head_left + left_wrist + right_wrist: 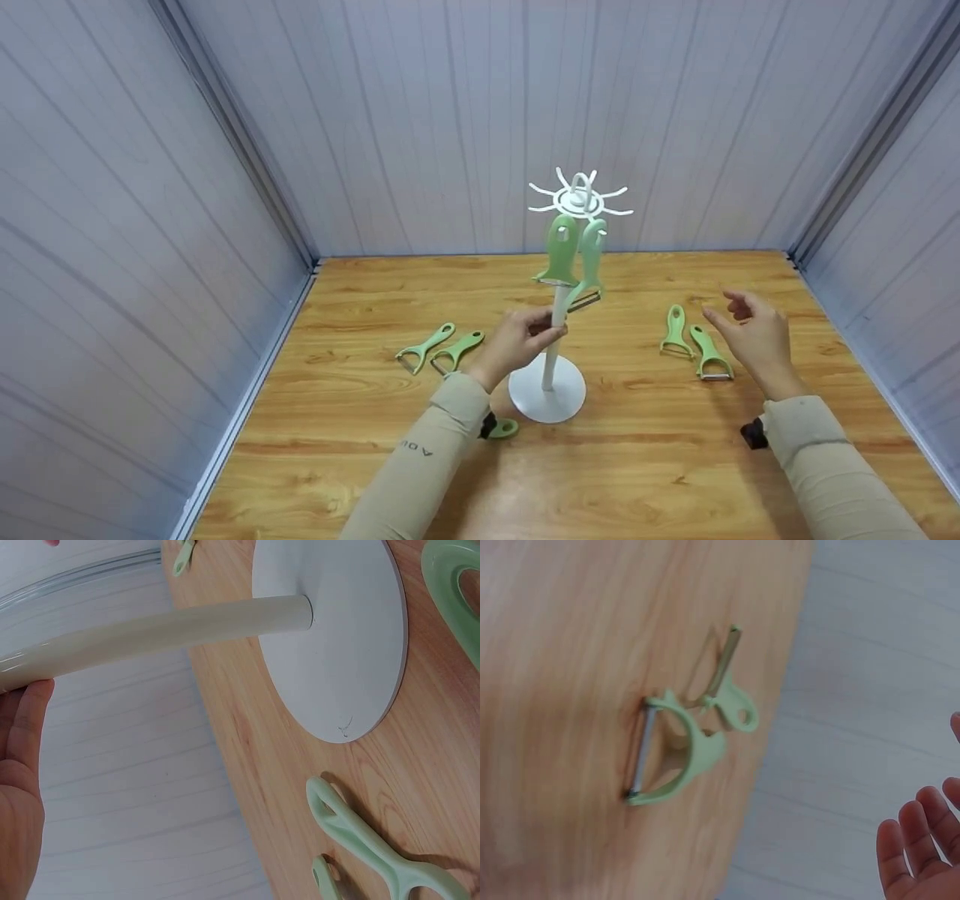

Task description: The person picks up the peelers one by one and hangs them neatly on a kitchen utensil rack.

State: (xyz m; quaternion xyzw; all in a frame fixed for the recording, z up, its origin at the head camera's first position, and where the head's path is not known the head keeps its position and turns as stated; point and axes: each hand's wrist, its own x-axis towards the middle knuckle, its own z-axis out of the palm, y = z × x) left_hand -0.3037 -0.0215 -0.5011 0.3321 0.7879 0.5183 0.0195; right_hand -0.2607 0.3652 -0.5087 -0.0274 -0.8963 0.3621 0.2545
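My left hand (519, 343) holds the white post (187, 630) of a rack, its thumb and fingers around the pole below the hooks. Two green peelers, one darker (561, 251) and one paler (592, 255), hang side by side from the near hooks of the rack's top ring (577, 201). Over on the right, my right hand (759, 341) is in the air with nothing in it, fingers loosely bent. Just left of it, two green peelers lie on the table, one nearer (707, 354) and one farther (676, 330).
The round white base (566, 397) stands on the wooden table (637, 465). Two more peelers, one paler (427, 346) and one darker (461, 346), lie left of it. Another peeler (507, 428) is partly hidden by my left wrist. Panelled walls (420, 135) enclose the table.
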